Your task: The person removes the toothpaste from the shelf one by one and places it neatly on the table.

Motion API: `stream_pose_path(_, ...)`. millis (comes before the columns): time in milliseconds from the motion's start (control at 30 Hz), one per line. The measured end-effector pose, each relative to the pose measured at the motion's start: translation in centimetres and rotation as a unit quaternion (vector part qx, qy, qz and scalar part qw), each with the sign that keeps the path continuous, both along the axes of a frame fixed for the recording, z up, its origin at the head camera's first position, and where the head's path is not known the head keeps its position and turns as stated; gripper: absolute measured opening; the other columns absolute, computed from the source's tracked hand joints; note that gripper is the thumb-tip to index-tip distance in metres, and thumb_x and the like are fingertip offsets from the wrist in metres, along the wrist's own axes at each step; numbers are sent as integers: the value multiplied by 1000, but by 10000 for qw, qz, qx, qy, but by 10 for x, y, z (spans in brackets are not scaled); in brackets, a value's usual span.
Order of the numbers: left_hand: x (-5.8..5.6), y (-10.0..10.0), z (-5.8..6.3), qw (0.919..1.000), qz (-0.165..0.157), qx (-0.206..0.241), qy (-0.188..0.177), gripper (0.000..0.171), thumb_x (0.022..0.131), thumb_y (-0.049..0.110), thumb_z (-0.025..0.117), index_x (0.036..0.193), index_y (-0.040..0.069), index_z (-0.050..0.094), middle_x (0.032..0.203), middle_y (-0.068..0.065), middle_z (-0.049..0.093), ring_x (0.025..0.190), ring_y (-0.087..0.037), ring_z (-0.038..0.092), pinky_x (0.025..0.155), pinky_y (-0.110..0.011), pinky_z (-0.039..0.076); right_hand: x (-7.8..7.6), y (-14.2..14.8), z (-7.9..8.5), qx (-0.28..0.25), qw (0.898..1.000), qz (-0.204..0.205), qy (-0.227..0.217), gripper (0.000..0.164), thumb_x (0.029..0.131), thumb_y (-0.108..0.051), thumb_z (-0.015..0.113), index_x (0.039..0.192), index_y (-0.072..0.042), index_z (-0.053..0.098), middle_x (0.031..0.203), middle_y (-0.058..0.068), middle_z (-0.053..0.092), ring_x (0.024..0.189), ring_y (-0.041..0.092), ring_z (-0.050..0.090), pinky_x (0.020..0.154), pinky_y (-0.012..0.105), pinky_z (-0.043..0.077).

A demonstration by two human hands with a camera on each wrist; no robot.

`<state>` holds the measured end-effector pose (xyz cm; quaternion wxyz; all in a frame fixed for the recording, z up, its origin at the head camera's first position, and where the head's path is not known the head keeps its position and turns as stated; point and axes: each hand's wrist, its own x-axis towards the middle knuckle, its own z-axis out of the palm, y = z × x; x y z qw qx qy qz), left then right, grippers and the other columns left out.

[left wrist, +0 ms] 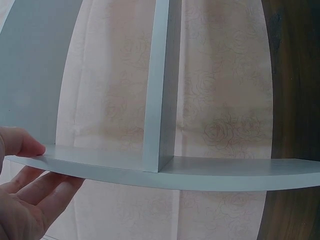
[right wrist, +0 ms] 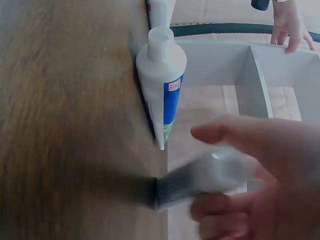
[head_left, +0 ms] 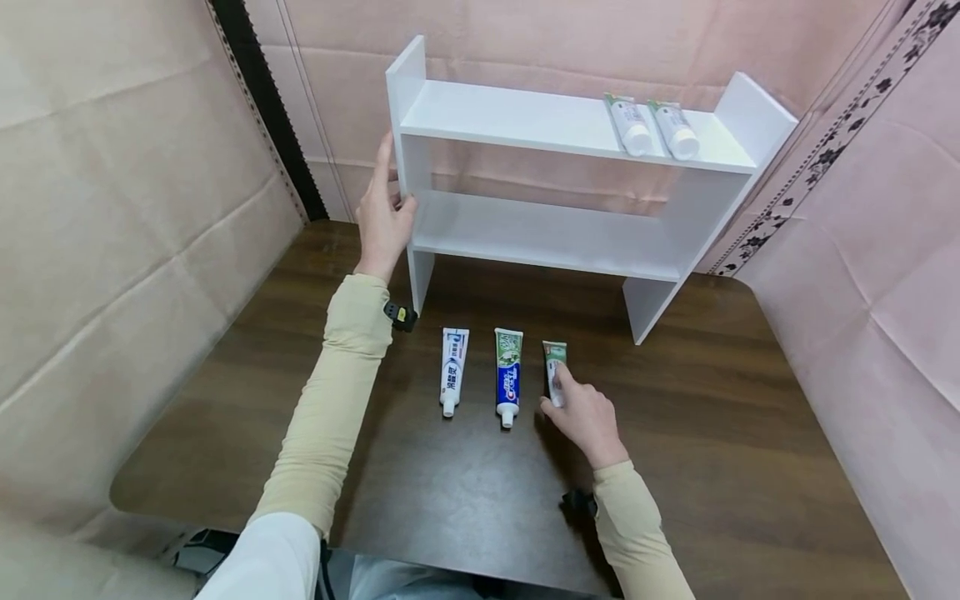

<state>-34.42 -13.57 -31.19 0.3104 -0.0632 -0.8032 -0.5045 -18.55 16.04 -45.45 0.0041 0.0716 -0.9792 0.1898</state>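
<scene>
A white two-tier shelf (head_left: pixel 547 233) stands at the back of the table. My left hand (head_left: pixel 384 218) holds its left side panel, the thumb (left wrist: pixel 22 142) on the inner face and the other fingers outside. My right hand (head_left: pixel 587 417) grips a small green-and-white toothpaste tube (head_left: pixel 555 367) by its cap end. In the right wrist view that tube (right wrist: pixel 200 180) is blurred and slanted, its flat end by the tabletop. To its left lie a blue, green and white toothpaste tube (head_left: pixel 508 375) and a white-and-blue toothpaste tube (head_left: pixel 453 371).
Two white toothpaste tubes (head_left: pixel 628 125) lie side by side on the upper board's right part, caps forward. The brown wooden table (head_left: pixel 720 417) reaches the pinkish cloth walls (head_left: pixel 885 250) around it. A dark strip (head_left: pixel 270 108) runs down the back left corner.
</scene>
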Motion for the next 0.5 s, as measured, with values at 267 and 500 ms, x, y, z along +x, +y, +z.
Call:
stream_pose_path(267, 2, -5, 0, 9999, 88, -51, 7, 78, 91, 0, 49, 150, 45, 24, 123, -13, 61, 114, -23, 63, 94, -38, 54, -4, -5, -8, -74, 9971, 476, -596, 11, 91, -17, 60, 101, -12, 56, 82, 10, 68, 59, 18, 50, 52, 28, 39)
stream_pose_path(500, -1, 2, 0, 10000, 63, -67, -5, 80, 90, -1, 49, 150, 46, 24, 122, -13, 62, 112, -24, 64, 92, -38, 55, -5, 3, -5, -255, 9947, 367, -922, 15, 92, -18, 58, 106, -12, 56, 93, 13, 69, 66, 19, 53, 59, 29, 43)
